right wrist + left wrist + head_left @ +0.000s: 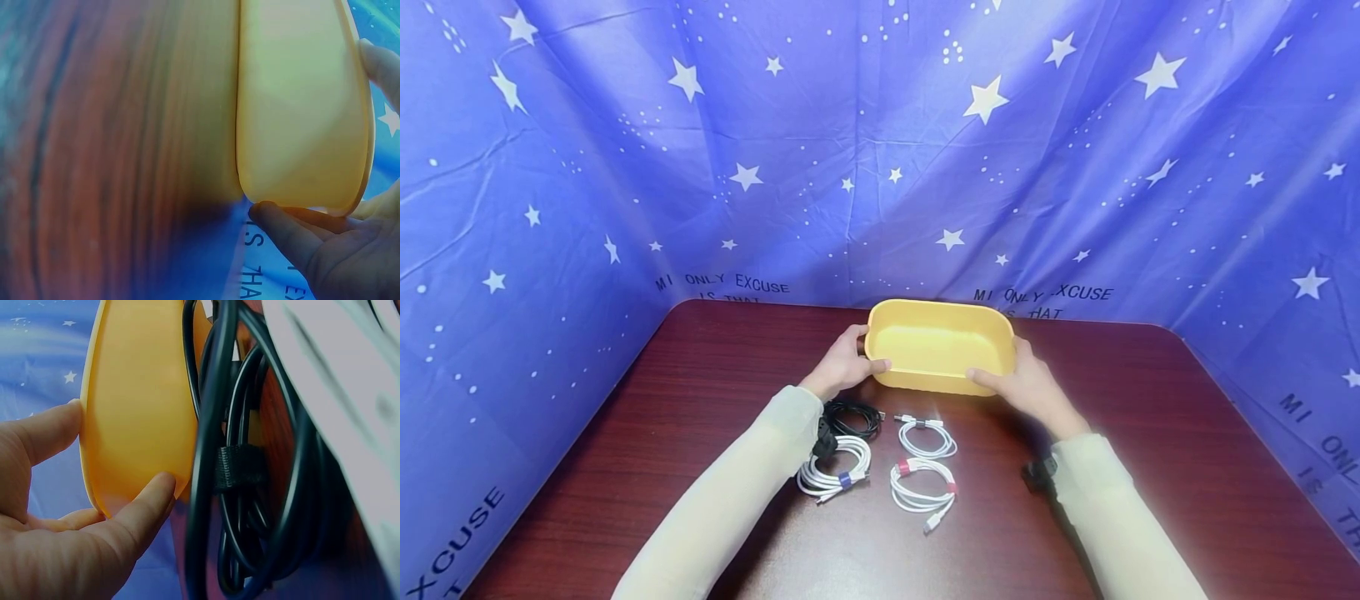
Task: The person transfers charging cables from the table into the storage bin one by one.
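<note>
A yellow plastic storage bin (940, 342), its inside bare, is at the back of the table, held between both hands. My left hand (842, 362) grips its left end, thumb over the near rim and fingers at the end wall. The right hand (1033, 385) holds the opposite end the same way, thumb on the near rim. In the left wrist view, the left thumb and fingers pinch the bin wall (137, 394). From the right wrist, the fingers show around the bin's end (300, 112).
Nearer me lie several coiled cables: a black one (868, 422), a white one with a blue tie (859, 454), a white one with a black tie (951, 442) and a white one with red ties (917, 502). A starry blue curtain (865, 167) hangs behind the dark red table (700, 375).
</note>
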The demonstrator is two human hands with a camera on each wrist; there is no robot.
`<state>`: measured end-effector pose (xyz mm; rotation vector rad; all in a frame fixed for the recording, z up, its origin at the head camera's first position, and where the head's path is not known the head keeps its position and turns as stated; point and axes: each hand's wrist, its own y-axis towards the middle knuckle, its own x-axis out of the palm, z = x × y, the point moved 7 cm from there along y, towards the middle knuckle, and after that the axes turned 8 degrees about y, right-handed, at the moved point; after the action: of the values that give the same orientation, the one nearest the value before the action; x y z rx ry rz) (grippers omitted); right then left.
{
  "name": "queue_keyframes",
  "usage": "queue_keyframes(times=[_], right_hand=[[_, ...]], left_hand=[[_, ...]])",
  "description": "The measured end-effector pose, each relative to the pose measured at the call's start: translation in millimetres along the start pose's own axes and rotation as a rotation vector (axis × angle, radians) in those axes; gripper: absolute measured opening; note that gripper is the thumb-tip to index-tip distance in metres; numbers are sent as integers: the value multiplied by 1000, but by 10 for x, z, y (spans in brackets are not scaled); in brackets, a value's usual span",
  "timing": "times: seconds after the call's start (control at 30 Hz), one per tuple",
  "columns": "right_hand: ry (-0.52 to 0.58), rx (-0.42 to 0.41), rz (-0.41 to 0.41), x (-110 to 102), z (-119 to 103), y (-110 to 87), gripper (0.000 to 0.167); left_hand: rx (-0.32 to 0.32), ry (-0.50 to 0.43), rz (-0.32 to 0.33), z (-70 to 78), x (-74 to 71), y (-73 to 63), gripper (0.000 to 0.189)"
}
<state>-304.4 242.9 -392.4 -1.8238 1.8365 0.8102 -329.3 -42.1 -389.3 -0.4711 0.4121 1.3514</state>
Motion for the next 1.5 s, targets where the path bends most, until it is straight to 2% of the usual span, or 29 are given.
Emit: queue_keyframes(times=[0.6, 1.1, 1.5], right_hand=[[6, 7, -4, 37, -9, 9, 111], [12, -4, -12, 82, -60, 12, 111], [14, 12, -18, 96, -69, 20, 114]], left_hand=[[14, -21, 8, -16, -46, -25, 72], [-11, -17, 0, -49, -77, -38, 72], [-1, -20, 7, -66, -107, -45, 72]])
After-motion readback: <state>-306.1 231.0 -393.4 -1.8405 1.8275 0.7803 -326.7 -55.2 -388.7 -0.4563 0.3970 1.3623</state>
